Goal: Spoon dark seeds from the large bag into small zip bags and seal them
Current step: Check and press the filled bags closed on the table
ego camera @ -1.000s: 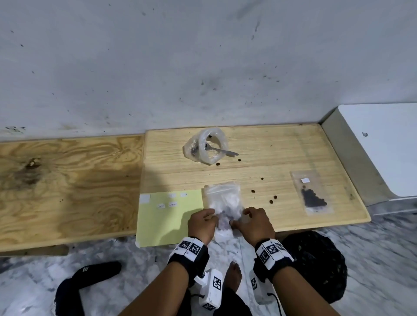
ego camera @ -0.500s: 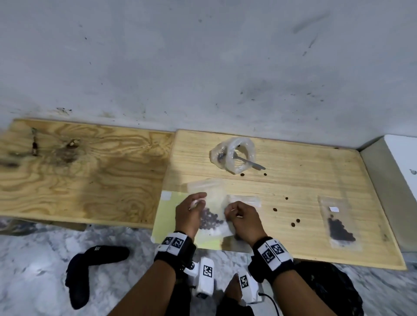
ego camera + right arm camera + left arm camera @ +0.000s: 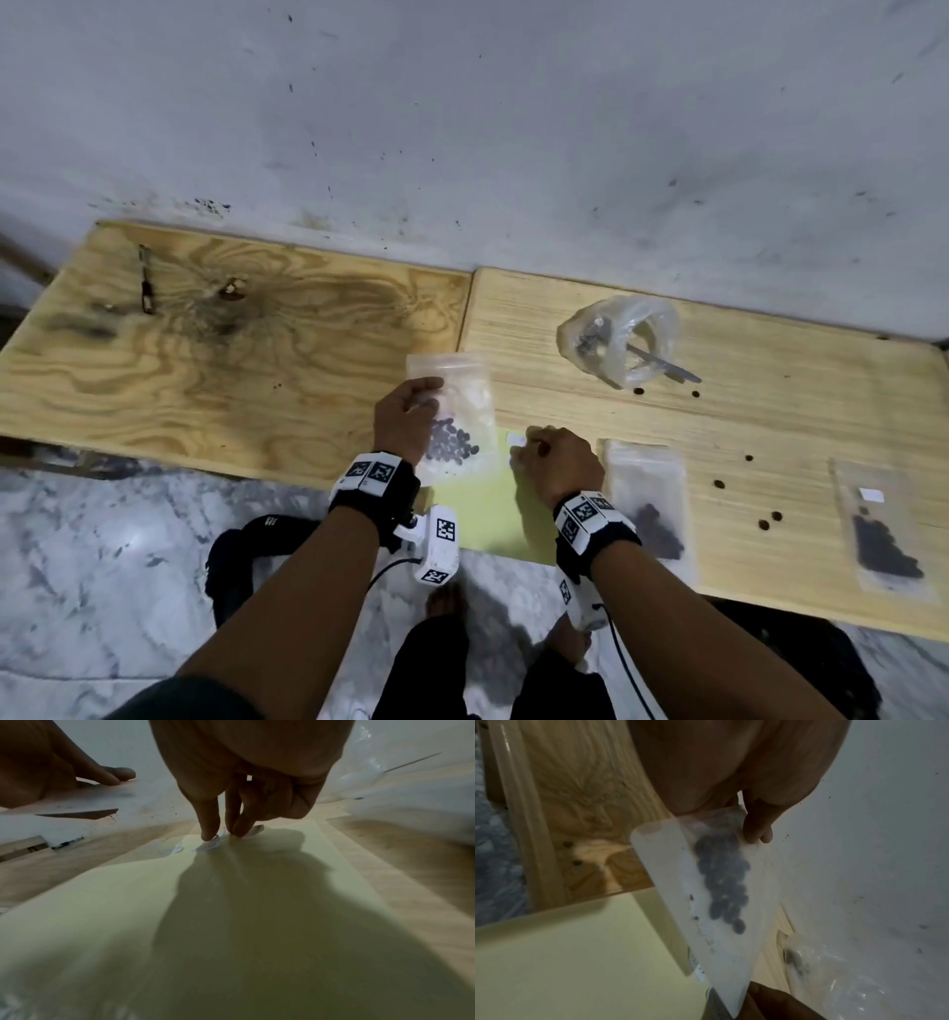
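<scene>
My left hand (image 3: 417,406) grips a small clear zip bag (image 3: 457,411) by its left edge, and it stands lifted over the table with dark seeds (image 3: 721,882) pooled low inside. My right hand (image 3: 529,443) pinches a small white label (image 3: 209,844) at the far edge of the yellow sheet (image 3: 488,514). The large clear bag (image 3: 619,336) lies at the back, a metal spoon (image 3: 662,366) poking out of its mouth. Two more small bags with seeds lie flat: one (image 3: 649,506) beside my right wrist, one (image 3: 880,529) at the far right.
Loose seeds (image 3: 719,484) are scattered on the light wooden table (image 3: 770,411). A darker plywood board (image 3: 231,349) adjoins on the left, with a small dark tool (image 3: 146,288) on it. A grey wall rises right behind. Marble floor and my feet are below.
Both hands held the small bag at the table's front edge. Now my left hand alone has lifted it up and left, and my right hand has moved to the label on the yellow sheet.
</scene>
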Available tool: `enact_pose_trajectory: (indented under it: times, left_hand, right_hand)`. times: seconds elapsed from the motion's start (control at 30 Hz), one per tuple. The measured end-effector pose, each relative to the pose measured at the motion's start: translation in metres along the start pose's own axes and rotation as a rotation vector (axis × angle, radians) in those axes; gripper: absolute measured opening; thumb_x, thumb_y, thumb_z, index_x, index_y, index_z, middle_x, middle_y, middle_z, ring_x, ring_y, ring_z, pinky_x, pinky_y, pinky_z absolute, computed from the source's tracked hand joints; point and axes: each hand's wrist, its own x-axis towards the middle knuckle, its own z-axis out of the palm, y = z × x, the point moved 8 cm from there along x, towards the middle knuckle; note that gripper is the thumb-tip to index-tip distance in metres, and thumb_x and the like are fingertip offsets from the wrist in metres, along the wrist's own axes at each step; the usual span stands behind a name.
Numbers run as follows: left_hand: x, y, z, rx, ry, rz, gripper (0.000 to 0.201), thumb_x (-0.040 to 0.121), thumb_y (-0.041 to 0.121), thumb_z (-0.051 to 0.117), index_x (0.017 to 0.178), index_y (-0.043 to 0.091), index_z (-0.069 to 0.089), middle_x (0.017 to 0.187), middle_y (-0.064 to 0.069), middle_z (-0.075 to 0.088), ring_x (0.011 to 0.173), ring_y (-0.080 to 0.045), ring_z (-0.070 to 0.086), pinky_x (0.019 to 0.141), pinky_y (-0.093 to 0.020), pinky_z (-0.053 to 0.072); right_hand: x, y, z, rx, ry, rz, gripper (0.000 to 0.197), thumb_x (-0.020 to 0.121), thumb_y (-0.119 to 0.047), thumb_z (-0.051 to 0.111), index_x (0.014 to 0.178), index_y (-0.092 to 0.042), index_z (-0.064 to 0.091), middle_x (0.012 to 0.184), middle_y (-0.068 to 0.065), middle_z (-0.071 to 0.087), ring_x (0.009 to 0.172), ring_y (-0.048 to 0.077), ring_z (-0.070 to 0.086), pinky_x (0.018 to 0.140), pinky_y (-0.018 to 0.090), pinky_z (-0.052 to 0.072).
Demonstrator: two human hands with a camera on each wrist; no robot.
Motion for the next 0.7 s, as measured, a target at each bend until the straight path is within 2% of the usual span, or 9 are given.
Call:
enact_pose_trajectory:
  times: [0.07,0.13,0.27,0.33,0.4,0.5,0.57,0.63,0.7]
  left_hand:
    - [0.004,-0.004,0.000,0.025,-0.008,-0.011,0.029,0.084,-0.012,0.054,0.095,0.009,0.072,0.098,-0.005,0.069,0.083,-0.021,0.063,0.060,-0.024,0.056]
    - [0.004,-0.006,0.001,0.058,-0.007,-0.021,0.028,0.083,-0.009,0.057,0.092,0.013,0.073,0.099,-0.001,0.071,0.085,-0.020,0.064,0.072,-0.031,0.054]
    - [-0.001,-0.007,0.001,0.029,-0.011,0.000,0.015,0.085,-0.002,0.065,0.090,0.010,0.073,0.095,-0.004,0.072,0.089,-0.014,0.065,0.072,-0.019,0.050]
    - [-0.005,-0.008,0.000,0.046,-0.017,0.018,0.015,0.085,0.000,0.067,0.087,0.014,0.073,0.098,-0.005,0.072,0.090,-0.014,0.065,0.073,-0.021,0.049]
    - [-0.009,-0.009,0.002,0.089,-0.038,0.045,0.018,0.085,0.001,0.067,0.087,0.018,0.073,0.100,-0.003,0.071,0.081,-0.006,0.065,0.071,-0.020,0.049]
    - [-0.018,-0.007,0.008,0.151,-0.074,0.070,0.025,0.085,-0.002,0.064,0.094,0.019,0.073,0.100,-0.002,0.070,0.055,0.011,0.056,0.056,-0.008,0.045]
    - [-0.025,-0.007,0.014,0.176,-0.095,0.064,0.033,0.084,-0.006,0.060,0.099,0.021,0.072,0.105,-0.001,0.068,0.068,0.011,0.058,0.059,-0.006,0.046]
    - [-0.032,-0.008,0.023,0.166,-0.133,0.054,0.039,0.083,-0.008,0.059,0.101,0.025,0.071,0.111,0.000,0.067,0.097,-0.006,0.060,0.072,-0.016,0.046]
    - [-0.043,-0.007,0.033,0.132,-0.189,0.067,0.043,0.082,-0.011,0.058,0.103,0.024,0.069,0.113,0.004,0.066,0.111,-0.014,0.055,0.085,-0.024,0.043]
  right_hand:
    - [0.000,-0.004,0.004,-0.038,0.036,0.008,0.026,0.085,-0.040,0.061,0.108,-0.035,0.072,0.120,-0.009,0.068,0.109,0.021,0.064,0.084,0.027,0.048]
    - [0.000,-0.007,0.005,-0.042,0.059,0.020,0.018,0.085,-0.037,0.060,0.098,-0.033,0.073,0.111,-0.007,0.071,0.102,0.023,0.066,0.077,0.026,0.047]
    - [0.005,-0.006,0.010,0.039,0.017,0.047,0.016,0.090,-0.038,0.058,0.092,-0.027,0.070,0.102,0.000,0.071,0.098,0.028,0.065,0.071,0.027,0.043]
    - [0.007,-0.001,0.008,0.152,0.012,0.077,0.017,0.091,-0.037,0.058,0.094,-0.024,0.068,0.101,0.003,0.070,0.097,0.029,0.064,0.073,0.030,0.045]
    - [0.007,0.004,0.001,0.316,0.068,0.086,0.018,0.092,-0.034,0.058,0.093,-0.017,0.065,0.100,0.007,0.071,0.095,0.030,0.063,0.077,0.032,0.048]
    - [0.001,0.004,-0.014,0.527,0.146,0.048,0.020,0.089,-0.029,0.064,0.082,-0.011,0.061,0.087,0.005,0.069,0.085,0.023,0.063,0.076,0.032,0.048]
    - [-0.008,-0.005,-0.024,0.645,0.143,-0.019,0.024,0.086,-0.025,0.072,0.071,-0.012,0.059,0.073,-0.001,0.063,0.073,0.015,0.057,0.070,0.026,0.045]
    - [-0.016,-0.021,-0.029,0.710,0.092,-0.100,0.023,0.083,-0.020,0.077,0.068,-0.014,0.061,0.067,-0.005,0.057,0.067,0.010,0.053,0.064,0.017,0.044]
    - [-0.024,-0.032,-0.031,0.673,0.059,-0.166,0.018,0.082,-0.020,0.078,0.069,-0.018,0.066,0.065,-0.010,0.058,0.064,0.004,0.053,0.064,0.015,0.043]
